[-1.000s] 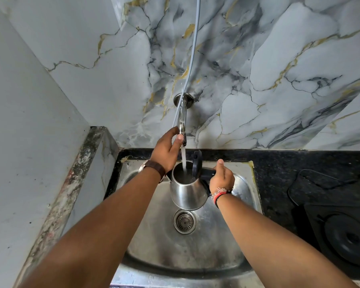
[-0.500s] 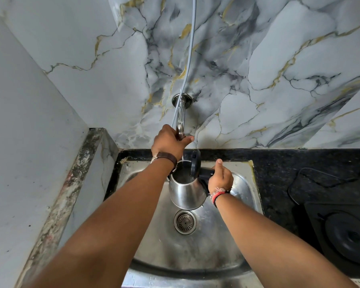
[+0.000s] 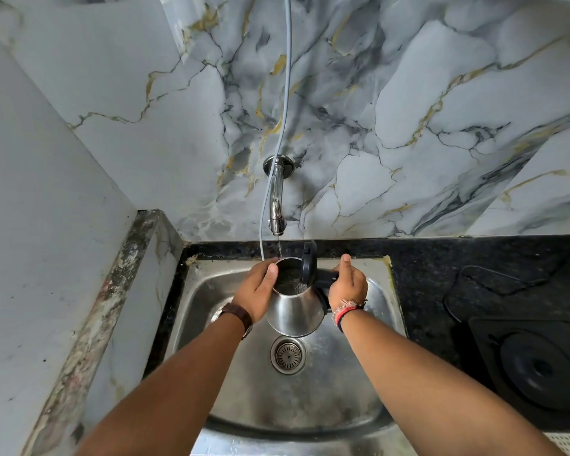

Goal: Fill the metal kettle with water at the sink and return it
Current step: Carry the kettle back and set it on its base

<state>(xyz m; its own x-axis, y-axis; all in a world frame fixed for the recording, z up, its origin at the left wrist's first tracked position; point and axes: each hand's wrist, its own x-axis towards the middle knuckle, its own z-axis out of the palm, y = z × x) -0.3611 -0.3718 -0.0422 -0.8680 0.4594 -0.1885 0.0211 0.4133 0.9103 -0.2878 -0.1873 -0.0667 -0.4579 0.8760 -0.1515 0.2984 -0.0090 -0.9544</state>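
The metal kettle [image 3: 295, 312] hangs over the steel sink [image 3: 349, 383], below the wall tap [image 3: 276, 205]. Its black lid [image 3: 309, 262] stands open and water shows inside. My right hand [image 3: 348, 286] grips the black handle on the kettle's right. On the left side of the body rests my left hand [image 3: 255, 292], its thumb at the rim. Only a thin trickle drips from the spout into the kettle's mouth.
A drain [image 3: 288, 355] lies under the kettle. A grey hose [image 3: 285, 103] hangs down the marble wall beside the tap. On the black counter [image 3: 425, 278] to the right sit a black kettle base [image 3: 537, 366] and its cord [image 3: 494, 284]. A worn ledge [image 3: 112, 297] borders the left.
My left hand left the tap and came down onto the kettle's side. The full stream has dropped to a trickle. The right hand still holds the handle.
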